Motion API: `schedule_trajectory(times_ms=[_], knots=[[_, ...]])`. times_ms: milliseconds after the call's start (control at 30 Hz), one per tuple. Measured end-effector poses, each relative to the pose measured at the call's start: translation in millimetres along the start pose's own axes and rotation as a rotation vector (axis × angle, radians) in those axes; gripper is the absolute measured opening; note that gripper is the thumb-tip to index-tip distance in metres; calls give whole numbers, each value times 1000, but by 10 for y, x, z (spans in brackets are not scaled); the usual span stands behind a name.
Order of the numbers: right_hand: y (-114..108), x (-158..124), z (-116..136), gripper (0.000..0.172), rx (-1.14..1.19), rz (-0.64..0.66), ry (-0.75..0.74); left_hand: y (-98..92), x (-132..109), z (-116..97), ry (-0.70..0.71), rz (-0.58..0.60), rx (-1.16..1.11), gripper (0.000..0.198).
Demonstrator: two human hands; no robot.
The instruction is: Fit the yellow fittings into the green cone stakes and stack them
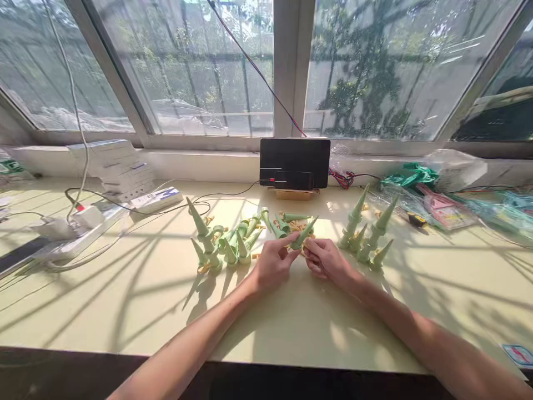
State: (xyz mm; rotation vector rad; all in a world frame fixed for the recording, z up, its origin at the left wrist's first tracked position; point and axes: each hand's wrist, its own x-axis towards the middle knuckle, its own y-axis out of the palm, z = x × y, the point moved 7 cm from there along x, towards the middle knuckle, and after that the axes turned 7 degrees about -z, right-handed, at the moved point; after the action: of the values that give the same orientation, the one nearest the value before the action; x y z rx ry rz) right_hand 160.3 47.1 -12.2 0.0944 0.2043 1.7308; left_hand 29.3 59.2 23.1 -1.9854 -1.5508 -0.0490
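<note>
Nearest the camera, the left forearm point(195, 339) and the right forearm point(416, 333) slant inward over the pale tabletop point(291, 333) towards one shared grip. Thumb and forefinger of the left hand point(272, 264) grasp a green cone point(307, 232) near its wide end. Right-hand point(327, 260) fingers are curled together just beside it, seemingly pinching at its lower side; whether they hold a separate small piece, I cannot tell.

The cone looks like thin moulded plastic: probably light and stiff, smooth enough to turn or slip a little under dry fingertips, and likeliest to bend or chip at its narrow tip. Its wide end seems the sounder place to hold, with only modest pressure. Its long axis runs obliquely, wide end at the left fingertips and point aimed up, away from the person and to the right.

Just beyond the grip lie loose green tubes point(296, 216) among small yellowish pieces point(297, 225). Left of it is a cluster of green parts point(206, 239), several points upward; right of it, a spiked green group point(370, 236). Farther out, straight beyond the grip, a black screen point(295, 155) faces the person.
</note>
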Motion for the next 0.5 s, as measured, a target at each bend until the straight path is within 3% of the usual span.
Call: schedule_trajectory(times_ms=[100,167,400,500], knots=[[24,5,-13,45,38,28,47,3,6,-2,9,3,6,52],[18,9,8,45,-27,5,3,2,8,-4,17,4,11,52],[-42,-84,302,42,-629,-247,-460,8,7,-5,62,-1,1,50],[-39,-95,331,41,-660,-256,-489,9,7,2,52,2,-4,50]])
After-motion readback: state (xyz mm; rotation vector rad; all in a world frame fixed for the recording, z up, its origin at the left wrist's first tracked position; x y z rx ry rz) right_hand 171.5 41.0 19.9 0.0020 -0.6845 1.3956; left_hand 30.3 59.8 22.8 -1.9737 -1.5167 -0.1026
